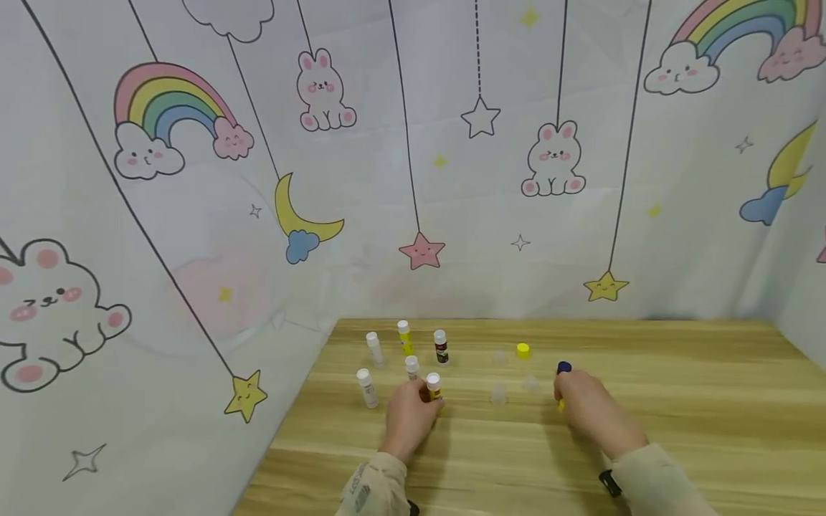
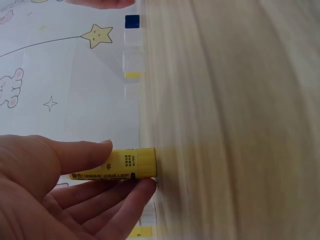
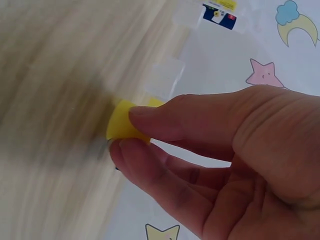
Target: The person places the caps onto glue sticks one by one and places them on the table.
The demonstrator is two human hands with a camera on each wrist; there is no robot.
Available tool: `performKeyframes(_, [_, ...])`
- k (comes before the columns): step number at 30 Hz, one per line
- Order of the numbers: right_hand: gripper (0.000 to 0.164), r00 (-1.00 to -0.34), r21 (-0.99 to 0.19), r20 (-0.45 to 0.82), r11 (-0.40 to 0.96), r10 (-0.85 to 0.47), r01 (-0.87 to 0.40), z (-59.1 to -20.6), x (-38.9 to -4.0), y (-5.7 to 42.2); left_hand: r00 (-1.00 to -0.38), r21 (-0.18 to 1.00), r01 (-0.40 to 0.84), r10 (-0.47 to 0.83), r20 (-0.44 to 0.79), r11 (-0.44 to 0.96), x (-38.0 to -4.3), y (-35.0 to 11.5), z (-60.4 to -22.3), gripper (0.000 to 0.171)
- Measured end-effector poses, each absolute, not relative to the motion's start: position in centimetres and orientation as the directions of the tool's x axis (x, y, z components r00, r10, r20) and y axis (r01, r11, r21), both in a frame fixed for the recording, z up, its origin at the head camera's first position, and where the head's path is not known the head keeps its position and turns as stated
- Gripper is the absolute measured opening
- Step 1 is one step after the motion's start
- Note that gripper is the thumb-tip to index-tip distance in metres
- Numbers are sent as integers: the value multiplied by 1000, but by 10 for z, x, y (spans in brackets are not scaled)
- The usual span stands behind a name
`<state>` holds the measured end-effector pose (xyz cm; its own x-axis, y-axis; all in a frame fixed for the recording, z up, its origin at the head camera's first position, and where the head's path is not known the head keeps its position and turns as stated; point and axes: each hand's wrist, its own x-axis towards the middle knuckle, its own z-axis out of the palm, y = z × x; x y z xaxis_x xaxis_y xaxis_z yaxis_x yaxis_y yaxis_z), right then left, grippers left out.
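Note:
In the head view, my left hand point(image 1: 409, 417) grips a yellow glue stick point(image 1: 434, 383) with a white top, upright at the tabletop. The left wrist view shows thumb and fingers around the yellow barrel point(image 2: 137, 164), its end at the wood. Off to the right, my right hand point(image 1: 596, 410) pinches a small yellow cap point(image 3: 121, 121) between thumb and forefinger, low at the table surface. Just beyond those fingers stands a dark blue cap point(image 1: 564, 367). Close by my left hand is another white-topped glue stick point(image 1: 412, 367), partly hidden by the hand.
Further glue sticks stand at the left: two white ones point(image 1: 375, 350) point(image 1: 367, 389), a yellow one point(image 1: 405, 340) and a black-labelled one point(image 1: 442, 348). Several translucent caps point(image 1: 499, 394) and a yellow cap point(image 1: 523, 351) lie between the hands. A patterned curtain point(image 1: 361, 193) hangs behind the wooden table point(image 1: 490, 466).

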<state>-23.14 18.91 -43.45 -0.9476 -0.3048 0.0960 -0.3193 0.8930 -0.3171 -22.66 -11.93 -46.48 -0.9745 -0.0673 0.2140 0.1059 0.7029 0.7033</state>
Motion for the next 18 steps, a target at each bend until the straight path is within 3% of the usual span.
performKeyframes(7, [18, -927, -264, 166, 891, -336, -370, -439, -235, 185, -973, 714, 106, -76, 218, 693, -230, -122, -466, 18])
performKeyframes(18, [20, -944, -283, 109, 901, -311, -329, -439, -236, 189, -981, 704, 84, -66, 184, 705, -234, -123, -459, 17])
